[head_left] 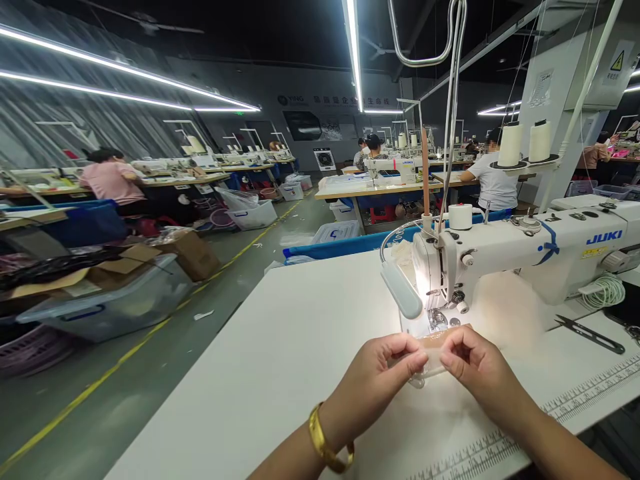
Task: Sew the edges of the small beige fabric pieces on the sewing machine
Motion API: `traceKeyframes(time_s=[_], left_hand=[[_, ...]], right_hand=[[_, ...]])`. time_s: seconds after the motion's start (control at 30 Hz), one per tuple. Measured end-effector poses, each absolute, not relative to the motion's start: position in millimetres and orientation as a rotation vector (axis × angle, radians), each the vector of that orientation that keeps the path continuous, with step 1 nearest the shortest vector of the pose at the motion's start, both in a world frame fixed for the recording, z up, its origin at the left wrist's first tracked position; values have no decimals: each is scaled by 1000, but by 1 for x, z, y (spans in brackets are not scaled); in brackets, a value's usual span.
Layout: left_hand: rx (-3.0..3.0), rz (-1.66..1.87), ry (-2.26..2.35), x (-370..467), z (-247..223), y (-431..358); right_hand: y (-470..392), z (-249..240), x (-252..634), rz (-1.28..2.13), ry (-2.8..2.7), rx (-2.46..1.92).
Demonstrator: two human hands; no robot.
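Observation:
My left hand (pixel 370 377), with a gold bangle (pixel 320 437) at the wrist, pinches one side of a small piece of thin, pale, see-through material (pixel 434 362). The other side is pinched between the thumb and fingers of my right hand (pixel 483 370). The piece spans the gap between both hands, just in front of the presser foot (pixel 438 320) of a white JUKI sewing machine (pixel 500 247). Lamplight falls on the needle area. Whether the material is fabric or film, I cannot tell; my fingers hide its ends.
Black thread snips (pixel 590 333) lie on the white table (pixel 280 353) at the right. A printed ruler strip (pixel 480 457) follows the front edge. Thread cones (pixel 510 145) stand behind the machine. Left of the table runs an aisle with plastic bins (pixel 125 293); other people sit at machines farther off.

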State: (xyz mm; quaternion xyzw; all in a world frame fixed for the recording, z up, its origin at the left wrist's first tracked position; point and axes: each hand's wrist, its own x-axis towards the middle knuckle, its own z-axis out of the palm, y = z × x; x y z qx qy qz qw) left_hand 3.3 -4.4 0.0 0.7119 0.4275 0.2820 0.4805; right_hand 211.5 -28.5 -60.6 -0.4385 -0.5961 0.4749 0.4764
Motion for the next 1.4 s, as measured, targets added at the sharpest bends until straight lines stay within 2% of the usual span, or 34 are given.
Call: traceKeyframes(time_s=[0.8, 1.07, 1.17, 1.27, 1.4], left_hand=[[1533, 757, 976, 2, -8, 1], [1738, 509, 977, -19, 57, -17], [1940, 439, 1101, -17, 64, -3], [2116, 354, 1161, -2, 43, 25], [2120, 293, 1222, 22, 4, 58]], right_hand=[[-28, -65, 212, 1138, -1405, -1123], [-64, -25, 208, 1187, -1622, -1070], [-62, -19, 197, 1163, -1716, -1091], [-44, -35, 190, 1011, -1811, -1286], [-19, -63, 196, 525, -2070, -1403]])
